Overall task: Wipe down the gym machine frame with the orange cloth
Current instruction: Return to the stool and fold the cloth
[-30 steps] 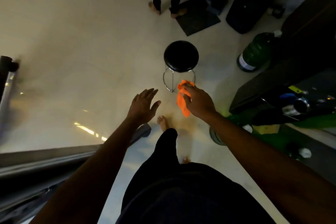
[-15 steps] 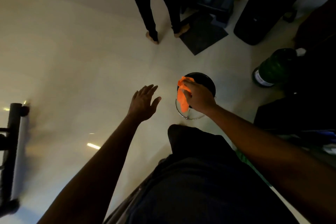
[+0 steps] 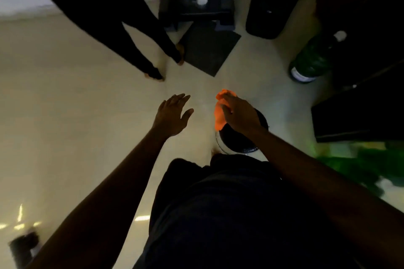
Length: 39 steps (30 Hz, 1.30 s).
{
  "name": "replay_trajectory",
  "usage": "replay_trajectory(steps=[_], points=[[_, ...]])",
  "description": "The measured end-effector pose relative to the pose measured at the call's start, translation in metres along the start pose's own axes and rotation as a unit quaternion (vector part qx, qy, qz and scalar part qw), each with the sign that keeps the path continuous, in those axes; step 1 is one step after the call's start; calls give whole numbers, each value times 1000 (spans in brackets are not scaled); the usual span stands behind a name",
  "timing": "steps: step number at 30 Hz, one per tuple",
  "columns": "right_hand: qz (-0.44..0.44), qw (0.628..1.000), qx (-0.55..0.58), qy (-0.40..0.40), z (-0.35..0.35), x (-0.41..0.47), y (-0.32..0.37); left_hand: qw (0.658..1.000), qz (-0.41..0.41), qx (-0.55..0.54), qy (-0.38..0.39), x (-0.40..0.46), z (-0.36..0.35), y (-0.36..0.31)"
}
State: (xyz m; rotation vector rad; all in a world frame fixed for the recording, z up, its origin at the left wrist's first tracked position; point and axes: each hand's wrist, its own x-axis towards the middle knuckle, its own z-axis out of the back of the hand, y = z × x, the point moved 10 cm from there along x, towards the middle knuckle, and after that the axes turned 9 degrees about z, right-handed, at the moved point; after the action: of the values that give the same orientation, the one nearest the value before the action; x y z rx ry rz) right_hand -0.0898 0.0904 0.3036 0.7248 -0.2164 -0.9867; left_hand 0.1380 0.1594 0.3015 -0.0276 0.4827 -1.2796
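Observation:
My right hand (image 3: 239,113) grips the orange cloth (image 3: 219,116), which hangs bunched from my fingers above the floor. My left hand (image 3: 172,113) is held out beside it, fingers straight and spread, holding nothing. Only a dark end of the gym machine frame (image 3: 23,247) shows at the bottom left corner, blurred and well away from both hands. My dark trousers fill the lower middle of the view.
A round black stool (image 3: 240,141) stands under my right wrist. Another person's legs (image 3: 140,50) stand ahead on the pale floor. A black mat (image 3: 209,48), a black box (image 3: 196,10), a green bottle (image 3: 310,61) and dark furniture (image 3: 358,111) line the far side and right.
The view has swung forward: the stool has slid from ahead of me to beneath my right arm, the other person's legs are nearer, and the machine frame has dropped to the corner. Both hands keep their pose.

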Motion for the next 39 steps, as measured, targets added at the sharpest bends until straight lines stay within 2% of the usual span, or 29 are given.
replay_trajectory(steps=[4,8,14,20,23,26,31,35,37,39], points=[[-92,993,13,-72,31,-4,4,992,-119,20,43,64,6,-26],[-226,959,7,-173,38,-27,-10,956,-271,49,105,108,2,-78],[-402,858,23,-319,7,-86,30,871,-448,79,185,99,5,-120],[-507,770,38,-385,-52,-131,82,780,-560,127,251,71,-16,-134],[-546,727,40,-414,-69,-153,101,743,-591,146,277,47,-25,-146],[-562,702,37,-436,-79,-168,109,709,-623,162,288,24,-34,-158],[-569,677,50,-464,-85,-180,106,694,-634,178,290,4,-47,-177],[-568,652,67,-498,-76,-180,104,692,-583,182,386,-8,-59,-186],[-547,624,109,-547,-72,-176,101,695,-537,156,451,-12,-61,-190],[-529,580,152,-600,-67,-175,101,687,-507,153,498,-10,-59,-197]])
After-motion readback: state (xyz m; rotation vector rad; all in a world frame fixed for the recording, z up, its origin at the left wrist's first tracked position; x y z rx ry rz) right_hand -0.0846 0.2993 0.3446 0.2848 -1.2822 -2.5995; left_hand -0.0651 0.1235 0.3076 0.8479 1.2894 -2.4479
